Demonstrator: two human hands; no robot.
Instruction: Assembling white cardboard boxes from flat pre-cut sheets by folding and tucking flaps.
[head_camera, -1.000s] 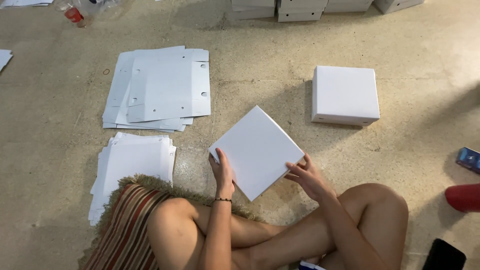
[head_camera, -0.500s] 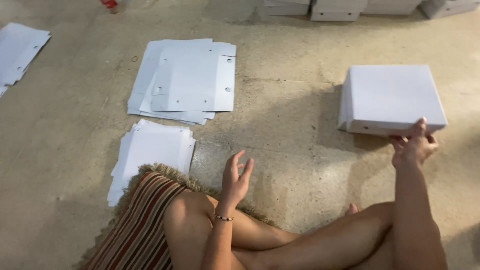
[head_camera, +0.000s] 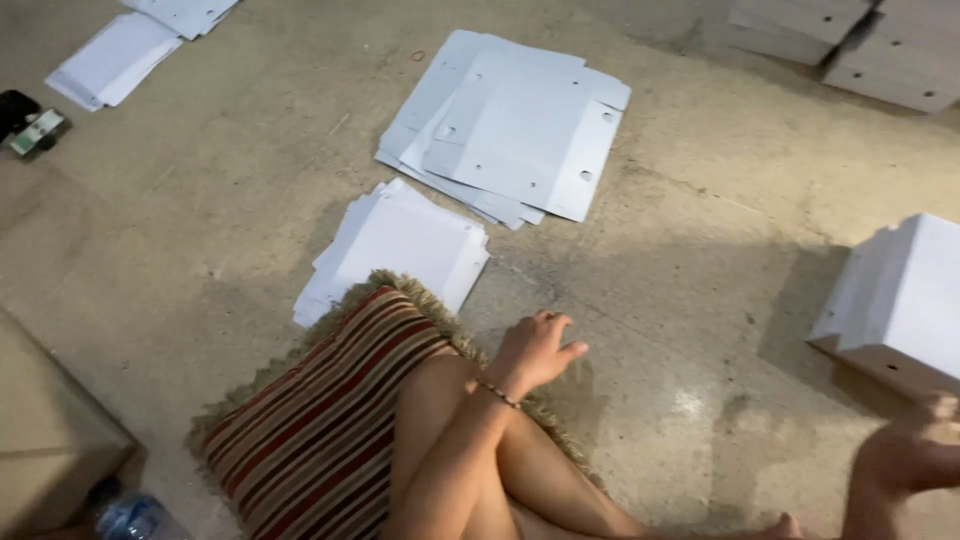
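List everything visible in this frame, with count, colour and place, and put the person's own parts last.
Flat cardboard sheets with holes: one stack, white, floor top centre.
Smaller sheet stack: one, white, just beyond the cushion.
More sheets: white, top left.
Folded boxes: a stack, white, right edge.
Box stacks: white, top right.
Cushion: one, red-striped, fringed, under the legs.
Water bottle: one, clear, bottom left.
Small dark item: left edge, too small to identify.
Left hand: empty, above the floor.
Right hand: blurred, below the folded boxes.

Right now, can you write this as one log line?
left hand: empty, over floor | right hand: by white box stack | flat white sheets: beside striped cushion
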